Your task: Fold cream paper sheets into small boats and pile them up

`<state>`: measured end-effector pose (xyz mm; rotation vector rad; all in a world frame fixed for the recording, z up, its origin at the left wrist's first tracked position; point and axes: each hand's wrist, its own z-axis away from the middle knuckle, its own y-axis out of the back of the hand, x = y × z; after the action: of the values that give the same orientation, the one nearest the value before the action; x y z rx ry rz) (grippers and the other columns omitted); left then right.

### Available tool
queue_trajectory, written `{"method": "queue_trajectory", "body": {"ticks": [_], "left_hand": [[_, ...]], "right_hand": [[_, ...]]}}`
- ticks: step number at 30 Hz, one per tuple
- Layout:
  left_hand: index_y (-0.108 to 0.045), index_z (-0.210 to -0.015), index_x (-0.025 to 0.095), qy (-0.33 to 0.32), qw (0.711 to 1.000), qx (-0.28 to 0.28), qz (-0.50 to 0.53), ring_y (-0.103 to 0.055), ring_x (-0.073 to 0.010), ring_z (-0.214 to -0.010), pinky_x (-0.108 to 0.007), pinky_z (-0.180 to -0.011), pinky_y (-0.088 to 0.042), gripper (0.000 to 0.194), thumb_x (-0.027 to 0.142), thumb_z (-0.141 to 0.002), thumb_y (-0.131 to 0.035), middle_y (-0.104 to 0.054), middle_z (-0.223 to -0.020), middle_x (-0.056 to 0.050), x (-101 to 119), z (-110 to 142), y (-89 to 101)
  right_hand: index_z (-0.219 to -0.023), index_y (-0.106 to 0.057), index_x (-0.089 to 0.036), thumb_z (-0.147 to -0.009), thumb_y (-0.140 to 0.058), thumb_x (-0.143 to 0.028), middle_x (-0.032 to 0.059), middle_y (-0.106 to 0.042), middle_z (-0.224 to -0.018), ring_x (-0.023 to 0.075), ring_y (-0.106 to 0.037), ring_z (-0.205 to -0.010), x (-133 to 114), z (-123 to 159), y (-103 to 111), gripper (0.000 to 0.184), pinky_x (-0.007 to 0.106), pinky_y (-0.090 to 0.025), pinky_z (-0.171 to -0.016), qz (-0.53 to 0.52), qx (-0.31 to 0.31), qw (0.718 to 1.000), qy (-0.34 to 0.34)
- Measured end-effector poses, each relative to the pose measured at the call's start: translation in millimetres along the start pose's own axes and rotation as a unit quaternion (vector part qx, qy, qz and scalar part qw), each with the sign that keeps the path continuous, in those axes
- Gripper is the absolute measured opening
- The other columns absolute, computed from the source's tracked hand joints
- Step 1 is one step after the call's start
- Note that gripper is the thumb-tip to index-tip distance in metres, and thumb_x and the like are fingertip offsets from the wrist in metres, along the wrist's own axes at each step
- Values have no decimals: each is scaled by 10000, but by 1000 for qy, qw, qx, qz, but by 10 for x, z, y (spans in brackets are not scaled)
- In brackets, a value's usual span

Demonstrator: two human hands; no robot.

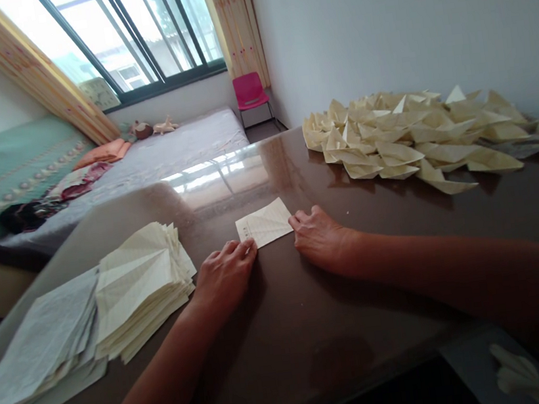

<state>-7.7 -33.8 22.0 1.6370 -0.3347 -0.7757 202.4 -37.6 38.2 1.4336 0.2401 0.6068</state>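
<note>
A small cream sheet of paper (267, 222), folded into a rectangle with a crease across it, lies on the brown glossy table (284, 313). My left hand (226, 267) pinches its near left corner, where some print shows. At the right edge, my right hand (321, 235) has its fingers closed on the paper. Left of my left hand sits a thick stack of creased cream papers (136, 286). Beside that stack, a pile of greyish printed sheets (44, 344) spreads toward the table's left edge.
A large heap of folded paper boats (405, 138) covers the table's back right, against the white wall (399, 19). Beyond the table stand a bed (192, 139) and a pink chair (250, 92), below a window (138, 34).
</note>
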Motion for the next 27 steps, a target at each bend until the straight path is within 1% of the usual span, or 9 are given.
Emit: {"method": "queue_trajectory", "body": {"ticks": [3, 5, 8, 11, 16, 19, 22, 24, 27], "left_hand": [[-613, -1168, 209, 29, 999, -12, -9, -580, -234, -1053, -344, -763, -501, 361, 111, -851, -473, -619, -1242, -51, -20, 56, 19], [-626, -1145, 200, 36, 999, 2, -3, -582, -229, -1050, -341, -777, -495, 339, 123, -856, -467, -636, -1211, -50, -27, 75, 14], [-647, -1089, 214, 43, 998, 41, 20, -590, -217, -1027, -326, -788, -486, 269, 260, -921, -441, -663, -1153, -41, -43, 65, -24], [-666, -978, 222, 58, 996, 61, 33, -609, -201, -959, -295, -728, -473, 317, 404, -950, -408, -692, -1052, -34, -63, 25, -73], [-651, -886, 213, 59, 996, 65, 20, -611, -193, -903, -274, -665, -433, 283, 370, -954, -426, -698, -953, -31, -68, -17, -78], [-641, -869, 212, 53, 996, 66, 8, -607, -188, -892, -269, -654, -421, 248, 305, -957, -429, -695, -938, -26, -70, -12, -61], [-642, -862, 210, 51, 996, 74, 2, -610, -188, -883, -272, -647, -424, 259, 333, -955, -433, -692, -926, -29, -84, -10, -88], [-648, -910, 211, 52, 995, 85, 0, -615, -195, -885, -279, -647, -436, 272, 388, -945, -443, -691, -928, -34, -92, -26, -128], [-610, -1111, 229, 48, 993, 106, -10, -621, -203, -907, -294, -653, -459, 290, 398, -941, -448, -689, -1011, -37, -81, -76, -185]], "right_hand": [[-851, -734, -155, -816, -509, -111, 184, -621, -1000, 261, -546, -914, 15, -13, 41, 233, 369, -407, -673, 3, -4, 1000, 0], [-855, -728, -145, -831, -500, -114, 177, -629, -984, 252, -552, -912, 54, -34, 50, 231, 359, -405, -680, -1, 9, 1000, 3], [-916, -708, -144, -864, -467, -125, 162, -636, -1022, 247, -553, -948, 148, -83, 26, 247, 346, -402, -693, -11, 72, 997, 15], [-974, -687, -144, -887, -455, -162, 156, -639, -1066, 256, -553, -984, 240, -149, -43, 248, 349, -402, -718, -6, 134, 990, 39], [-917, -684, -130, -881, -472, -157, 139, -687, -900, 231, -604, -840, 339, -268, -157, 217, 323, -404, -691, -1, 108, 991, 74], [-910, -681, -142, -876, -465, -123, 128, -695, -908, 230, -606, -866, 394, -294, -159, 219, 304, -407, -684, -1, 108, 990, 89], [-907, -679, -156, -873, -509, -193, 117, -701, -926, 235, -599, -891, 438, -277, -124, 177, 281, -408, -659, -20, 103, 991, 89], [-889, -679, -152, -873, -528, -264, 115, -704, -915, 238, -598, -874, 450, -265, -107, 188, 277, -406, -642, -35, 98, 991, 80], [-856, -677, -143, -883, -506, -264, 117, -704, -877, 230, -599, -841, 445, -276, -124, 211, 279, -399, -651, -38, 106, 991, 77]]}}
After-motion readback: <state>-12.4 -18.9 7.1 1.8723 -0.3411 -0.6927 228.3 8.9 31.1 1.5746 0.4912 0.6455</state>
